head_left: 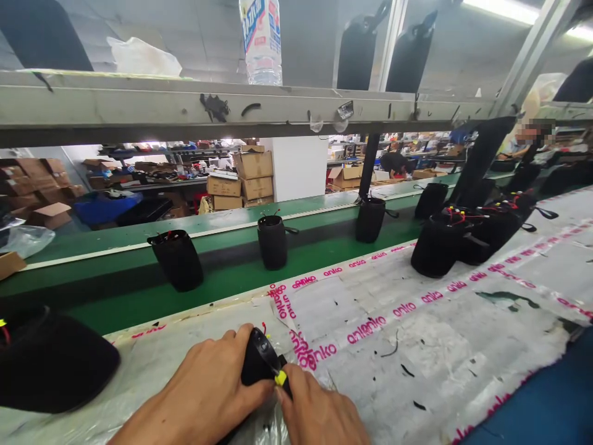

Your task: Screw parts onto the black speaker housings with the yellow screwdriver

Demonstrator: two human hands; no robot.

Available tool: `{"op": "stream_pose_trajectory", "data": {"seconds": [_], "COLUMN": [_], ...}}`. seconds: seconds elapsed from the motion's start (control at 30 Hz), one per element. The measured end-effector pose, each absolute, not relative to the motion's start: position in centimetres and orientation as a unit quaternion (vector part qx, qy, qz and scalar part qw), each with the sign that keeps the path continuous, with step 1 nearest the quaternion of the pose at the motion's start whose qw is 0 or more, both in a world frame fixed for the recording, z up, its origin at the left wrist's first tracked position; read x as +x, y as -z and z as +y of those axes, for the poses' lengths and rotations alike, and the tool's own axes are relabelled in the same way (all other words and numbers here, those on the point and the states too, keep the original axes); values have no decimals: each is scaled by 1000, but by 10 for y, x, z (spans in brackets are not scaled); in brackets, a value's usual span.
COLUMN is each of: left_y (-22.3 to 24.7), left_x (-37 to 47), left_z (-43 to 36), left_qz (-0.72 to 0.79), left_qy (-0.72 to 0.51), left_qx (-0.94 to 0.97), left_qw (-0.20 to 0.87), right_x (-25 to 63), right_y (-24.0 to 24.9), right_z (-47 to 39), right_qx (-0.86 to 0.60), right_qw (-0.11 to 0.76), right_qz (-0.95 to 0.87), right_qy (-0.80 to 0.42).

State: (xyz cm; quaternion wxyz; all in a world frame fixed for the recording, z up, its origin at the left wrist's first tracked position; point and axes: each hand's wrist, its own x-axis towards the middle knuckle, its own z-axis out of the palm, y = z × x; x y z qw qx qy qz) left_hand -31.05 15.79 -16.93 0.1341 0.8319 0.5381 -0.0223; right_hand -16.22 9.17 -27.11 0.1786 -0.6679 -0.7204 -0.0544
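Note:
In the lower middle, my left hand (208, 383) is closed around a black fabric-covered piece (252, 364) with a glossy dark strip along its top. My right hand (319, 408) pinches near a small yellow connector (280, 378) at the right end of this piece. A short red wire shows behind it. The underside of the piece is hidden by my hands. To the left lies a larger black fabric cylinder (55, 364) with a red wire and a yellow tip at its opening.
A green conveyor belt (231, 259) runs behind the bench, carrying black cylinders (272, 242). More cylinders (435, 247) with wires crowd the right of the plastic-covered bench (361, 383). A metal shelf (162, 105) crosses above, with a plastic bottle (262, 43) on it.

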Motion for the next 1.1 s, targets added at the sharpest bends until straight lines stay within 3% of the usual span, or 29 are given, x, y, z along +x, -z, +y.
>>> {"op": "stream_pose_trajectory", "data": {"seconds": [0.43,0.67,0.83,1.1], "left_y": [166,167,166,166], "left_x": [-321,-309,-305,-306], "left_z": [155,154,153,151], "left_qz": [518,531,536,537], "left_qy": [18,63,56,33], "left_qx": [832,825,824,831], "left_qw": [200,184,175,138], "right_x": [-163,-155,-163,-155], "right_y": [255,249,245,217], "right_z": [91,90,92,101], "right_qx": [-686,-667,-679,-657], "right_qw": [114,141,108,121], "right_qz": [-717,-732,-726,-734], "right_qy": [38,16,23,-122]}}
